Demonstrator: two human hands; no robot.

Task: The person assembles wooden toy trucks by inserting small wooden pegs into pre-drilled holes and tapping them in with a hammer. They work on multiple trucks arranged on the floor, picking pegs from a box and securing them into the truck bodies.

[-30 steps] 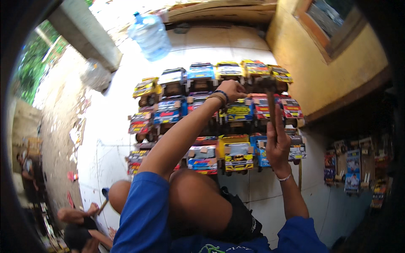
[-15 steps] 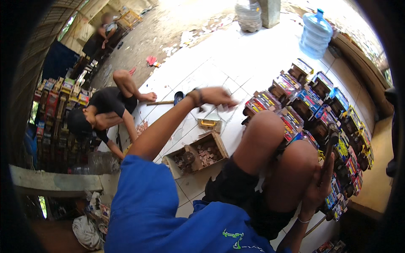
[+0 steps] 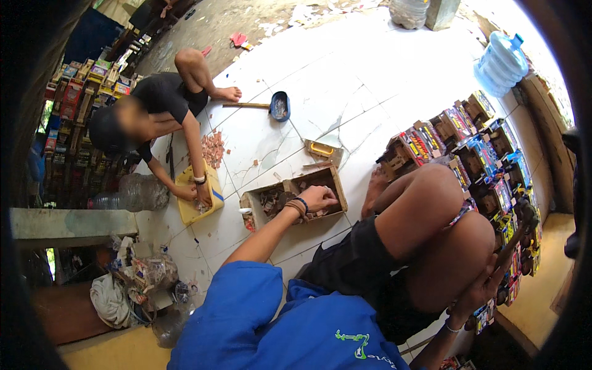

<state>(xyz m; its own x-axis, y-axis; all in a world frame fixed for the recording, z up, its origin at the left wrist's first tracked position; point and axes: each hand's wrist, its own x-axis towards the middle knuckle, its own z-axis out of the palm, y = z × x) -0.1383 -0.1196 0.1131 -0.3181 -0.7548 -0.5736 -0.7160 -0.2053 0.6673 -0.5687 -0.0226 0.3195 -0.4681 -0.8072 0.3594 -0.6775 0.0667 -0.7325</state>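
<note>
My left hand (image 3: 319, 198) is down in the right compartment of a wooden box (image 3: 342, 192). Its fingers are bent together over small brown pieces (image 3: 302, 185); whatever lies between the fingertips is hidden. Darker small pieces (image 3: 269, 200) fill the box's left compartment. My right hand (image 3: 480, 288), beside my right knee, is closed round the handle of a hammer (image 3: 527, 216), whose dark head points up and away. Rows of colourful wooden toy trucks (image 3: 484, 157) stand just beyond the hammer.
At the left a co-worker (image 3: 166, 102) squats with both hands in a yellow container (image 3: 213, 179). Brown pieces (image 3: 213, 148) lie on the tiles beside it. A blue oval dish (image 3: 279, 106), a yellow-handled trowel (image 3: 322, 150) and a blue water jug (image 3: 502, 65) stand farther off.
My left hand has come down and nearer, from above the floor into the wooden box. My right hand still grips the hammer. The view has shifted, bringing the co-worker's yellow container into sight.
</note>
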